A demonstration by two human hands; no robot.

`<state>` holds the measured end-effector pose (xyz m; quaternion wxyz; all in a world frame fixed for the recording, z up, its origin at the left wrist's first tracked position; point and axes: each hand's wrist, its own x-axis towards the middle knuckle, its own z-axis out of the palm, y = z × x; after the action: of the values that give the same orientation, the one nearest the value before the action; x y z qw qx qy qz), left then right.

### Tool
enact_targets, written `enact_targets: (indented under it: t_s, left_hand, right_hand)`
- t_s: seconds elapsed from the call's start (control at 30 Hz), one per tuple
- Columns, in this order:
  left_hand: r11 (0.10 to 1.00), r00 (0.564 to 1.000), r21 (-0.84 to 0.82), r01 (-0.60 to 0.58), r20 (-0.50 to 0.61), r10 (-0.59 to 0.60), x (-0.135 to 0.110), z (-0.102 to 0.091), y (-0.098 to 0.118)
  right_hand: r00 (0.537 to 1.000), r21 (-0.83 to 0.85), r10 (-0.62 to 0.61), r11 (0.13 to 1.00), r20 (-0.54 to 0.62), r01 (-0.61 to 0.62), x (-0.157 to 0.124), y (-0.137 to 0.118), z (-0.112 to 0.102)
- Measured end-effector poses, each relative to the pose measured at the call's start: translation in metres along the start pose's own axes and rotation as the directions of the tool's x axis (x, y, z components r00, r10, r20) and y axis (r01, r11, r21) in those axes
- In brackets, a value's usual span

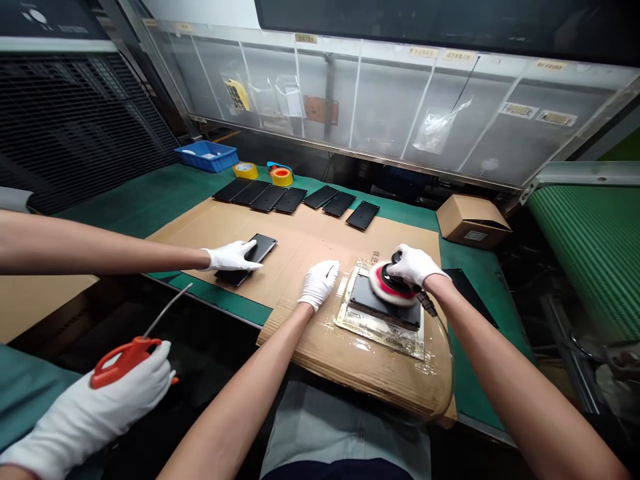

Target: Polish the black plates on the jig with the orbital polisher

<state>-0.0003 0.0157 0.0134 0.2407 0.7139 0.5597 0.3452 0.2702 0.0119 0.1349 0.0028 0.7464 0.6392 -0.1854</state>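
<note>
My right hand (413, 265), in a white glove, grips a round orbital polisher (393, 283) with a red-rimmed pad. The pad rests on a flat black panel (383, 303) lying on a smeared, glossy sheet (380, 337). My left hand (319, 283), also gloved, lies on bare cardboard (320, 347) just left of that sheet, holding nothing. Farther left, a co-worker's gloved hand (233, 257) presses on a black panel (247, 260). A second gloved hand (107, 407) at the lower left holds an orange squeeze bottle (125, 360) with a long thin spout.
Several black panels (295, 200) lie in a row along the far side of a tan cardboard sheet (300, 247) on a green mat (165, 190). Behind them are a blue bin (207, 155) and tape rolls (245, 171). A cardboard box (473, 221) sits at right.
</note>
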Motion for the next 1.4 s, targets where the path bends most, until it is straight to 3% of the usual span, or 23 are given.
enact_targets:
  t_s: [0.17,0.33,0.67,0.8,0.93,1.1,1.23,1.4]
  left_hand:
    - [1.000,1.000,0.011,-0.014,-0.002,0.014,0.000,-0.001,0.001]
    - [1.000,0.999,0.010,-0.024,-0.025,0.024,0.001,0.002,-0.001]
    - [0.997,0.998,0.065,-0.051,-0.036,0.054,0.002,0.004,-0.008]
    - [0.994,0.998,0.093,-0.058,-0.033,0.061,0.003,0.004,-0.014]
    - [0.991,0.996,0.103,-0.088,-0.009,0.090,0.006,0.005,-0.021]
    - [0.995,0.996,0.048,-0.085,-0.032,0.087,0.006,0.004,-0.023]
    - [0.996,0.997,0.044,-0.077,-0.020,0.078,0.005,0.002,-0.020]
    - [0.995,0.999,0.090,-0.052,0.011,0.051,0.006,0.003,-0.019]
  right_hand:
    - [0.997,0.007,0.079,0.997,-0.003,-0.079,-0.013,0.038,-0.007]
    - [0.995,0.020,0.097,0.995,0.012,-0.097,-0.016,0.045,-0.008]
    - [0.998,0.029,-0.061,0.998,0.032,0.060,0.016,-0.026,0.000]
    - [0.991,0.042,-0.127,0.991,0.028,0.126,0.017,-0.048,0.001]
    - [0.983,0.007,-0.182,0.983,0.004,0.182,-0.002,-0.060,0.002]
    - [0.970,-0.059,-0.233,0.972,-0.066,0.229,-0.045,-0.061,0.011]
    - [0.965,-0.051,-0.238,0.971,-0.113,0.234,-0.078,-0.047,0.022]
    - [0.971,-0.072,-0.127,0.991,-0.201,0.115,-0.100,-0.013,0.031]
